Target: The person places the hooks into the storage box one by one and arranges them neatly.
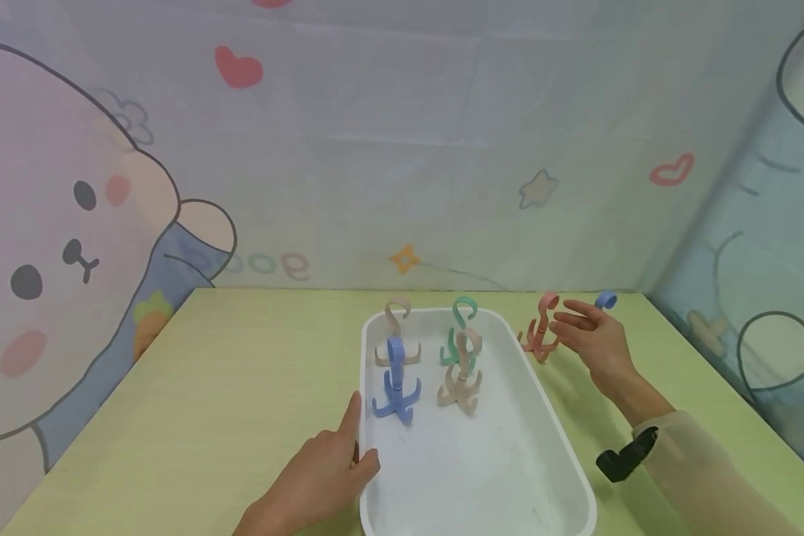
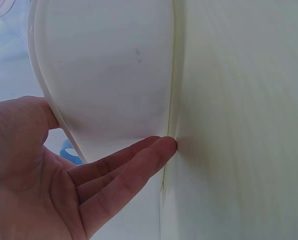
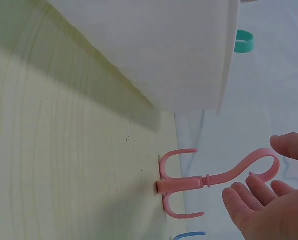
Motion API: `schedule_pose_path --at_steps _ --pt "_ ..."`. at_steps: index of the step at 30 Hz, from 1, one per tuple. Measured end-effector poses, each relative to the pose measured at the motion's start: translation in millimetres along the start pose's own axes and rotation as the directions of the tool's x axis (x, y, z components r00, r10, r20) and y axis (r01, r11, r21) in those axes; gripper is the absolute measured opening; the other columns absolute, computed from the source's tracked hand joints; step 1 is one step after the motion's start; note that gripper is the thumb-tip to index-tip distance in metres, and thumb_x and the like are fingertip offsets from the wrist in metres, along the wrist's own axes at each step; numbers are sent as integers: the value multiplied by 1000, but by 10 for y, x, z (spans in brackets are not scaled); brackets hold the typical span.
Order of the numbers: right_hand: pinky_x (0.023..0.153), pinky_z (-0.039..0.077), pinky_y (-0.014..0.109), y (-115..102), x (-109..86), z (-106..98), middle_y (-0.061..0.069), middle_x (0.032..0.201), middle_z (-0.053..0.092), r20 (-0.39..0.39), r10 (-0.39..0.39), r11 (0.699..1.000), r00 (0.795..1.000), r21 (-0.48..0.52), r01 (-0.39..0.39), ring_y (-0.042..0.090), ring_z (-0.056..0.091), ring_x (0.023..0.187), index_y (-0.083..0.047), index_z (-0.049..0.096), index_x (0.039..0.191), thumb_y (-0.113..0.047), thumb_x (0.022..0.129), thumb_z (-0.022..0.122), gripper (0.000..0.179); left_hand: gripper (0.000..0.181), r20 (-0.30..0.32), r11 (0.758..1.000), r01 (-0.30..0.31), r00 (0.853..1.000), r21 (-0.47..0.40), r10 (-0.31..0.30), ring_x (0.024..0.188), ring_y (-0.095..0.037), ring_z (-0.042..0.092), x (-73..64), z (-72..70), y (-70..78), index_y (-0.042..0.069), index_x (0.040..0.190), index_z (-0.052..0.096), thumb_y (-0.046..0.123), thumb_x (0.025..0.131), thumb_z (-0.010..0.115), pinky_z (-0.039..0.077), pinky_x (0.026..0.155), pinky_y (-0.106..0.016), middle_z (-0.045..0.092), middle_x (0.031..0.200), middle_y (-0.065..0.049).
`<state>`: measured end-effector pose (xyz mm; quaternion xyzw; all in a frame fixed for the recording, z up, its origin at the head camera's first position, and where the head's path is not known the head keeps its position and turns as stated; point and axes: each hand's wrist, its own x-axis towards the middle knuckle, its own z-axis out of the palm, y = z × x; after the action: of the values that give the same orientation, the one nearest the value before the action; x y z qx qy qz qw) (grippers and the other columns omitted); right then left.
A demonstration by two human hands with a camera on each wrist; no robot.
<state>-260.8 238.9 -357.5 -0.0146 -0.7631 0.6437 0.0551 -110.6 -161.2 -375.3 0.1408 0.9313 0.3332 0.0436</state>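
My left hand (image 1: 321,469) holds the left side of a white tray (image 1: 482,469), thumb at the rim and fingers along the outer wall. My right hand (image 1: 599,342) is beside the top loop of a pink rotating hook hanger (image 3: 189,184), which stands upright on the table right of the tray. Its thumb and fingers are spread around the loop without closing on it. Inside the tray stand a blue hook hanger (image 1: 395,387), a green hook hanger (image 1: 465,316), a rear beige hook hanger (image 1: 395,320) and a front beige hook hanger (image 1: 461,383).
Behind my right hand, another blue hook hanger (image 1: 606,299) is mostly hidden. The light wood-grain table (image 1: 241,357) extends to both sides of the tray. A printed cloth backdrop (image 1: 375,149) rises at the table's back edge. A black strap (image 1: 626,455) is on my right wrist.
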Motion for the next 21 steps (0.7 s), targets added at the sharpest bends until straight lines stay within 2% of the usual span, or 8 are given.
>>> schedule_pose_path --at_steps 7,8,10,13,15,18,21 --pt "84 54 10 52 60 37 -21 105 67 -20 -5 999 1000 -32 4 -16 63 92 -1 32 164 -14 102 68 73 83 2 1000 6 1000 1 -6 62 -8 52 -2 -3 11 -6 166 16 29 102 57 40 60 -27 63 77 8" --pt "83 54 10 53 67 44 -18 108 69 -25 -5 999 1000 -45 3 -16 63 92 -2 32 165 -14 102 68 74 84 3 1000 8 1000 1 -8 62 -8 52 0 -5 13 -6 166 16 29 102 57 40 60 -27 64 77 8" --pt "83 53 9 53 78 60 -4 121 72 -36 -2 997 999 -79 -1 -15 61 94 -4 31 166 -16 102 68 74 84 6 1000 16 1000 -1 -16 63 -8 52 2 -9 15 -5 166 16 29 102 57 40 60 -27 64 78 7" --pt "83 51 8 50 97 92 17 145 64 -52 6 991 999 -131 -12 -4 64 110 -8 31 167 -21 103 68 74 84 12 1000 21 1000 -4 -21 63 -9 52 5 -12 14 -5 166 16 29 102 57 39 59 -27 65 79 7" --pt "83 51 8 49 112 112 24 155 54 -59 10 989 998 -149 -19 9 63 124 -10 31 167 -22 103 67 74 84 16 1000 25 1000 -8 -25 63 -9 52 7 -14 12 -5 166 15 29 102 57 39 59 -27 64 78 7" --pt "84 50 9 57 136 133 25 157 52 -65 13 987 998 -160 -23 24 57 137 -12 30 168 -23 103 66 74 85 22 1000 24 999 -13 -24 62 -9 52 8 -14 7 -6 166 14 29 101 57 39 58 -27 64 78 7" --pt "102 52 26 77 157 139 23 157 52 -62 18 987 998 -159 -28 25 55 138 -13 30 168 -25 103 67 76 86 26 1000 22 999 -20 -21 62 -9 52 5 -13 5 -6 166 14 30 101 57 38 58 -27 64 78 7"
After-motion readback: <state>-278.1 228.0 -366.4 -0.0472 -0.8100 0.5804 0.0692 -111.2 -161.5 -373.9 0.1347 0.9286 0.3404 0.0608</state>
